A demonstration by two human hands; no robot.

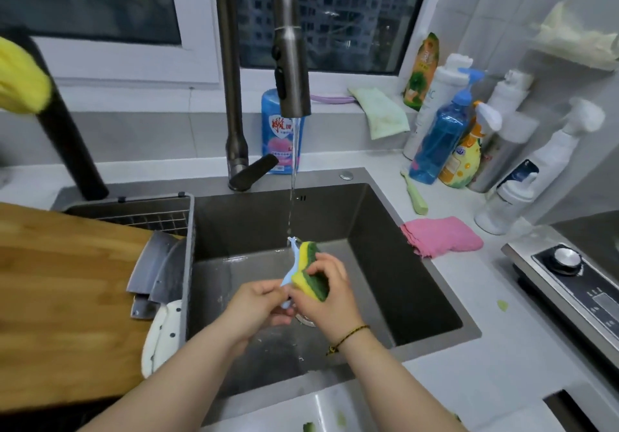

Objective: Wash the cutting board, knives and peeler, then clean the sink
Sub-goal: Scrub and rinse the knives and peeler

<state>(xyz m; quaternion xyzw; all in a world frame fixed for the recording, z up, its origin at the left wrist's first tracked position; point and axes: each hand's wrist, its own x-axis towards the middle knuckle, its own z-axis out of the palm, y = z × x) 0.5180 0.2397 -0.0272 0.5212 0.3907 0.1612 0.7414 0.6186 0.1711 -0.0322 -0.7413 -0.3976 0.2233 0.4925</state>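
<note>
Right now the peeler (pixel 292 260) looks mid-scrub. It sits over the middle of the sink (pixel 385 264), under the tap's (pixel 291 63) running stream. The left hand (pixel 258 304) pinches its pale blue handle, and the right hand (pixel 326 292) clamps a folded yellow-green sponge (pixel 310 269) against its shaft. Next, I judge, it needs a rinse and setting aside. At nine o'clock the knives (pixel 160 264) lie beside the cutting board (pixel 60 281). At twelve o'clock a blue bottle (pixel 283 136) bears red Chinese characters, too blurred to read.

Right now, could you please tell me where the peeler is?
Head view: the peeler is mid-frame over the sink, under the running tap, held by the left hand, against the sponge in the right hand.
</note>
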